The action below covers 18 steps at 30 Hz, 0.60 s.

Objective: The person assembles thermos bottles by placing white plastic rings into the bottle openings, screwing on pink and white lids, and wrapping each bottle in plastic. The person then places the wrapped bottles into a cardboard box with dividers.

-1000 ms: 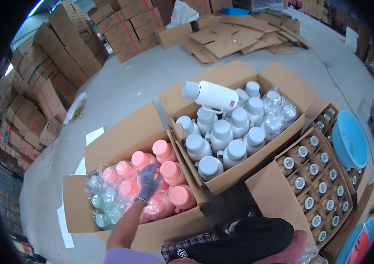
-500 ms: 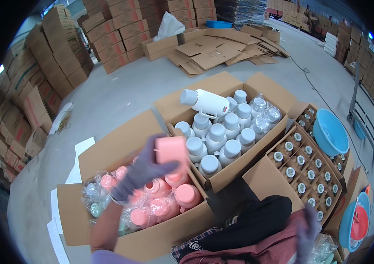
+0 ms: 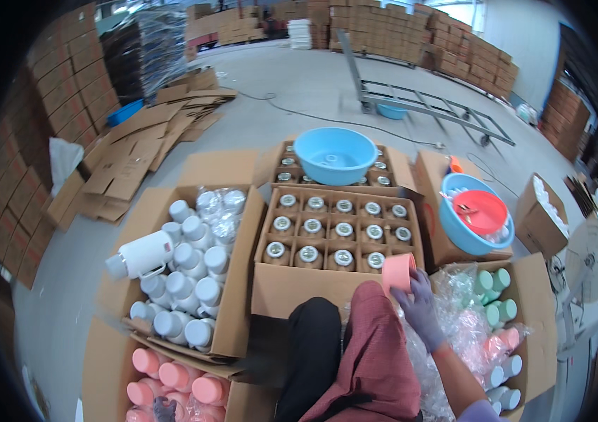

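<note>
My right hand, in a grey glove, grips a pink cup, its fingers at the lower side. The cup is near the right front corner of a divided carton of silver-topped bottles. At the lower left, my gloved left hand is at the pink flasks in an open carton; the frame's lower edge cuts it off, and its grip is unclear. Beyond them, a carton holds white flasks with grey-blue caps, and one white flask lies across the top.
A blue basin rests on the bottles behind. Another blue basin holds a red bowl. Right of my knees, a carton contains green, pink and white cups with plastic wrap. A fan stands at far right; a metal trolley lies beyond.
The view has swung right. Earlier my left hand held up a pink cup; now a pink cup is in my right hand, and my left hand is lower, among the pink flasks.
</note>
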Available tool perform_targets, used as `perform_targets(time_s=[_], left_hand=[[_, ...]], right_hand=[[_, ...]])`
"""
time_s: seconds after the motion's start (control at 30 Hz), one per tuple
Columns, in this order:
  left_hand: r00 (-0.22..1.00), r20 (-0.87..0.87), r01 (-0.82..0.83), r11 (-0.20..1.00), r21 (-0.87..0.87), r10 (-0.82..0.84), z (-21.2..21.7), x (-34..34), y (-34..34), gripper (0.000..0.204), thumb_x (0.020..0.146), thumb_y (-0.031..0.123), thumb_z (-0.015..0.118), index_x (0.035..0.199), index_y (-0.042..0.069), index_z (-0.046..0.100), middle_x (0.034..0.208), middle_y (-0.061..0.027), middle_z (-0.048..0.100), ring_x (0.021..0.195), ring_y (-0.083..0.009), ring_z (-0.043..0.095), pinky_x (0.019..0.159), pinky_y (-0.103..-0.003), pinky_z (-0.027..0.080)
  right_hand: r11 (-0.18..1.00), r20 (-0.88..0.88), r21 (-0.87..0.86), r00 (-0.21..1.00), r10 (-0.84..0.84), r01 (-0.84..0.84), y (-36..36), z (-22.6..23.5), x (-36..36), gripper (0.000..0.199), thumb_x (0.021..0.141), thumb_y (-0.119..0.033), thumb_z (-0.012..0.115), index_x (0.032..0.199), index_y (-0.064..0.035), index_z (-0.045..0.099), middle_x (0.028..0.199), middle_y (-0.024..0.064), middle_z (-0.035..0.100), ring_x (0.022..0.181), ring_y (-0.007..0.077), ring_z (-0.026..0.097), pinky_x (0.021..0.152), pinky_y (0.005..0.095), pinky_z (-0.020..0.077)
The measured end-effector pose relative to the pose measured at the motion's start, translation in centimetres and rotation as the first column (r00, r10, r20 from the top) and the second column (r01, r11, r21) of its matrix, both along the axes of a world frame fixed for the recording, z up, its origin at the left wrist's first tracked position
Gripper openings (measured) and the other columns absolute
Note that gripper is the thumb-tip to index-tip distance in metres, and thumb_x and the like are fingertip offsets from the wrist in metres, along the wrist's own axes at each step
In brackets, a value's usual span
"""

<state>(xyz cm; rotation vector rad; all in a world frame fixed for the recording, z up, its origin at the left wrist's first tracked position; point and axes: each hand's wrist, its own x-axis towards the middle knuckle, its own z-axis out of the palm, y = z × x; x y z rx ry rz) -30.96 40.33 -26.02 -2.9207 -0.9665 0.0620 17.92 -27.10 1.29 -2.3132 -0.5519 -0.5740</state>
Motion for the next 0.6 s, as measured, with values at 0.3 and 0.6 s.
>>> perform_targets(time_s=[0.3,0.6], left_hand=[[0.985,-0.090,-0.148,0.989,0.020,0.149,9.1,9.6,4.0,0.035,0.097,0.035,0.060,0.110,0.003,0.067,0.091,-0.0120,0.068,0.078,-0.0258,0.066,0.070,-0.040,0.055],[0.798,0.587,0.063,0.987,0.145,-0.137,40.7,19.7,-12.8,0.030,0.097,0.024,0.065,0.116,0.001,0.065,0.102,-0.0114,0.068,0.087,-0.0254,0.064,0.078,-0.038,0.055]], right_hand=[[0.925,-0.260,-0.301,0.913,-0.315,0.234,-4.2,-13.7,15.0,0.037,0.090,-0.044,0.061,0.098,-0.0084,0.069,0.119,0.0180,0.061,0.116,0.0403,0.051,0.100,0.0543,0.0370],[0.496,0.009,-0.478,0.569,-0.822,0.725,-20.3,0.5,21.7,0.035,0.092,-0.042,0.060,0.117,-0.0201,0.069,0.140,0.0109,0.051,0.139,0.0446,0.032,0.104,0.0602,0.0357]])
